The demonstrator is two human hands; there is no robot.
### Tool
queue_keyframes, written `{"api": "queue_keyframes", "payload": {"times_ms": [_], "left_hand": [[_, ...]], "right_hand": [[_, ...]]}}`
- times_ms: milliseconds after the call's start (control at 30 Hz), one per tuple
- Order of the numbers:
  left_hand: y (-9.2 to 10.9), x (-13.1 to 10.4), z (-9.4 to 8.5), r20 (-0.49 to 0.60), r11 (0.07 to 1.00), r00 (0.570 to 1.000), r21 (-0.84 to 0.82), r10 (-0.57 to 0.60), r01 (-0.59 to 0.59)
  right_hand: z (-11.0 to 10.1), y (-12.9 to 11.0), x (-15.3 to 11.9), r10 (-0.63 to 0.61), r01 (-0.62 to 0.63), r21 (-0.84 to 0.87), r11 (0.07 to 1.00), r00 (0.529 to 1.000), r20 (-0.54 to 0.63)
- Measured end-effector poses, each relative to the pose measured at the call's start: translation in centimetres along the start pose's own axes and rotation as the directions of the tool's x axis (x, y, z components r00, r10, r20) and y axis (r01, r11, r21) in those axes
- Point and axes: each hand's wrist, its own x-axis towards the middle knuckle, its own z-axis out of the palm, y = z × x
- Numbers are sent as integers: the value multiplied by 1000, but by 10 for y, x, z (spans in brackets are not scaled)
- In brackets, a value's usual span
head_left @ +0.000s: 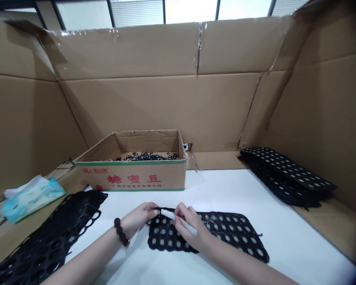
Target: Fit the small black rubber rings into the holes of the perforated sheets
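A black sheet with rows of pale round holes [225,225] lies flat on the white table in front of me. My left hand [139,217] pinches its upper left corner between thumb and fingers. In my right hand [191,225] is a white pen-like tool [187,226], held slanted like a pen. The tool's tip rests at the sheet's upper left corner, close to my left fingertips. My right hand and forearm cover part of the sheet's middle. What the tip touches is too small to make out.
Behind the sheet stands an open cardboard box [142,174] holding many small black rings [150,156]. Black netting with large ring holes [44,237] lies at left, near a tissue pack [32,198]. Stacked dotted black sheets [287,174] sit at right. Tall cardboard walls [154,103] surround the table.
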Motion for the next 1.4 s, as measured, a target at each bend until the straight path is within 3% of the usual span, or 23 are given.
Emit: {"api": "queue_keyframes", "payload": {"times_ms": [167, 300, 500, 633, 800, 933, 1033, 1133, 1233, 1400], "left_hand": [[-3, 2, 3, -51, 1000, 999, 3, 17, -17], [-4, 1, 4, -66, 999, 996, -9, 53, -53], [-12, 4, 3, -91, 977, 986, 173, 143, -125], [-15, -1, 17, -245, 885, 926, 439, 287, -158], [-17, -4, 29, -329, 836, 895, 543, 300, -80], [-16, -3, 24, -321, 876, 908, 473, 270, -93], [-14, -3, 18, -270, 942, 940, 312, 210, -120], [-9, -4, 11, -132, 993, 986, 64, 106, -98], [-3, -4, 5, 5, 993, 1000, -120, 20, -19], [-1, -3, 4, 19, 986, 1000, -165, 20, -16]], "right_hand": [[-6, 3, 5, 29, -10, 149, 989, 992, -124], [-8, 3, 6, 50, -56, 151, 987, 998, 43], [-7, 0, 2, 1, 2, -22, 1000, 990, 143], [2, -3, 0, -1, 22, -203, 979, 995, 102], [15, -4, 2, 13, 7, -416, 909, 999, 47], [17, 0, 4, -11, 22, -479, 877, 1000, 26], [11, 0, 4, -31, 41, -457, 889, 999, 30], [1, -5, 1, -42, 53, -379, 924, 998, 36], [-7, -9, 0, -45, 59, -260, 964, 997, 62], [-11, -7, 0, -40, 46, -64, 997, 994, 100]]}}
